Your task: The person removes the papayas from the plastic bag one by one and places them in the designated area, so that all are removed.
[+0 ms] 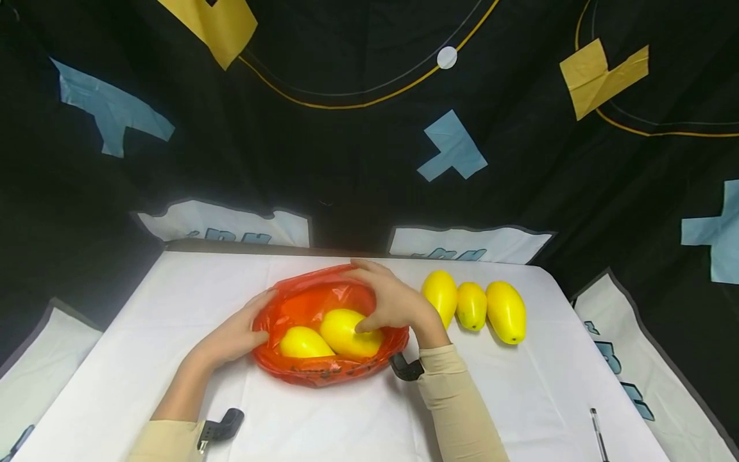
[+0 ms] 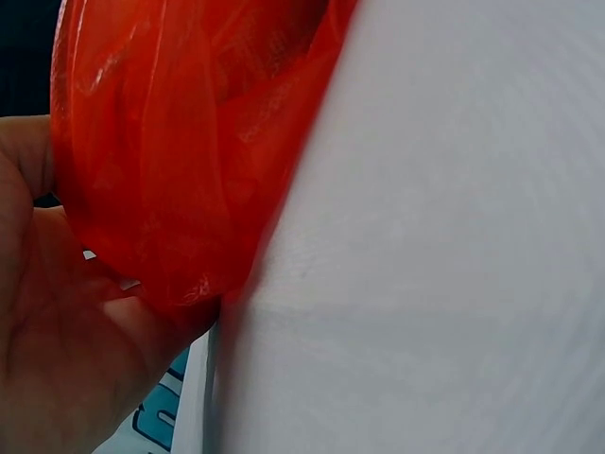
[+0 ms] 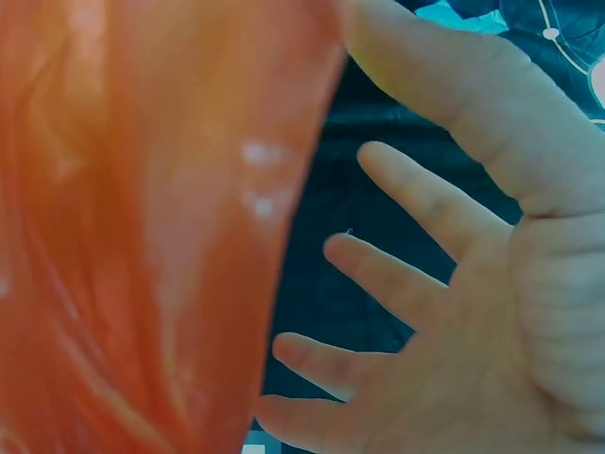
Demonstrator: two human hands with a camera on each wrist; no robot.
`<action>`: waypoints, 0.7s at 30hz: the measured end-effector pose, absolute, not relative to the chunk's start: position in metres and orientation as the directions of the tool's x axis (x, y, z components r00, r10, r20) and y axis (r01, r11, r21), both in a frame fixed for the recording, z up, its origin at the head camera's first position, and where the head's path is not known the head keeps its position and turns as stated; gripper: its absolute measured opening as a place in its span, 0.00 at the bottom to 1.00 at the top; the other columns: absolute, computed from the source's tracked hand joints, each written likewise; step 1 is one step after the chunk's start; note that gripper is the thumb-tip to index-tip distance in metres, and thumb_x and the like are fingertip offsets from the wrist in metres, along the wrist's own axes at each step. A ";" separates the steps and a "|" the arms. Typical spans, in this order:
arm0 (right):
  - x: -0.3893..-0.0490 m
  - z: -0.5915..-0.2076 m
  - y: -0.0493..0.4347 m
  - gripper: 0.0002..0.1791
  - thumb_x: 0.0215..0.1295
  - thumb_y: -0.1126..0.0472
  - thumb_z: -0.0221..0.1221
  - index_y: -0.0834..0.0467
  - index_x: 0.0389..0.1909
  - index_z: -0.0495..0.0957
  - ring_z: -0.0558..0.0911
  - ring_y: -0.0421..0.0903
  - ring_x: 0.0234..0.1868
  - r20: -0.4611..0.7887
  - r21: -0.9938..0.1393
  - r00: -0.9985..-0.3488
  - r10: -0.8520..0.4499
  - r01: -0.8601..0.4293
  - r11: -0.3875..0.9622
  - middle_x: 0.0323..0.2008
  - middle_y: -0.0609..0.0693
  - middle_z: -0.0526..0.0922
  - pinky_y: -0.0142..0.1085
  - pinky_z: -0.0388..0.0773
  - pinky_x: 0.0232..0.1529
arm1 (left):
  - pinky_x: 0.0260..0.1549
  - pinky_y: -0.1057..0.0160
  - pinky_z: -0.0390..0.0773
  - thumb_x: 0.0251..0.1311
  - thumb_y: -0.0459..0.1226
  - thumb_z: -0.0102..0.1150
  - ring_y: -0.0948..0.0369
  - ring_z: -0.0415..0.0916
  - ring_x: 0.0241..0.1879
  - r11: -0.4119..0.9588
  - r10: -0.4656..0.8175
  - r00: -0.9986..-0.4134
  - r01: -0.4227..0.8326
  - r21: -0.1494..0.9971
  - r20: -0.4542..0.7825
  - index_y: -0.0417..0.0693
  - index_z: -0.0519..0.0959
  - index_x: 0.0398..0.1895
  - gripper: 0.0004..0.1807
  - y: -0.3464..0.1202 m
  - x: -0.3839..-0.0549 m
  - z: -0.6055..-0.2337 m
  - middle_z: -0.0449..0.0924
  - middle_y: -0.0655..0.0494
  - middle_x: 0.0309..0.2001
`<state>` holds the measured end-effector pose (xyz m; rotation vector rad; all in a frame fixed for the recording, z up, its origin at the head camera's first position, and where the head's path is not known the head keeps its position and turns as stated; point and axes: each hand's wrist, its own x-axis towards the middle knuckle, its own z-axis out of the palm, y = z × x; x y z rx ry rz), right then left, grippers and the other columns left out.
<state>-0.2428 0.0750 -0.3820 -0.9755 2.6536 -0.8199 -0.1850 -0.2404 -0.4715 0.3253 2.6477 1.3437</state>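
A black backdrop point(image 1: 346, 173) hangs behind the white worktop point(image 1: 537, 398). On the worktop sits a red plastic bag point(image 1: 308, 301), mouth up and wide; it looks thin, light and floppy, likely easy to tear, best taken by opposite sides of its rim. The right grip point(image 1: 392, 298) is fanned, pinching nothing; the left grip point(image 1: 233, 333) spreads along the bag's left side, fingertips partly hidden. Two yellow fruits point(image 1: 349, 333) inside and three loose fruits point(image 1: 506, 312) to the right look firm, smooth, perhaps slippery: hold round the middle. A pen point(image 1: 598, 431) lies near the right edge.

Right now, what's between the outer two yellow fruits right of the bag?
A smaller yellow fruit, as the head view shows.
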 end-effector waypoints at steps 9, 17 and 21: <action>-0.238 -0.384 0.077 0.56 0.33 0.59 0.78 0.25 0.67 0.63 0.56 0.47 0.70 -0.146 -0.483 -0.686 -0.712 -0.579 0.657 0.74 0.41 0.55 0.39 0.82 0.42 | 0.65 0.35 0.53 0.52 0.27 0.56 0.41 0.45 0.73 0.578 0.256 -0.966 0.119 0.807 -0.040 0.44 0.51 0.77 0.46 -0.240 -0.185 -0.470 0.48 0.43 0.76; -0.238 -0.391 0.071 0.55 0.38 0.57 0.77 0.26 0.68 0.61 0.55 0.47 0.70 -0.150 -0.419 -0.696 -0.702 -0.598 0.683 0.72 0.38 0.58 0.43 0.81 0.45 | 0.65 0.35 0.52 0.51 0.26 0.56 0.41 0.45 0.73 0.571 0.258 -0.965 0.117 0.812 -0.042 0.45 0.50 0.77 0.47 -0.240 -0.185 -0.471 0.48 0.43 0.76; -0.239 -0.392 0.067 0.52 0.40 0.55 0.77 0.27 0.68 0.62 0.56 0.45 0.70 -0.140 -0.424 -0.712 -0.688 -0.585 0.692 0.70 0.35 0.61 0.45 0.81 0.47 | 0.65 0.35 0.53 0.52 0.27 0.56 0.41 0.46 0.73 0.571 0.259 -0.965 0.116 0.813 -0.043 0.45 0.50 0.77 0.46 -0.239 -0.185 -0.471 0.48 0.44 0.76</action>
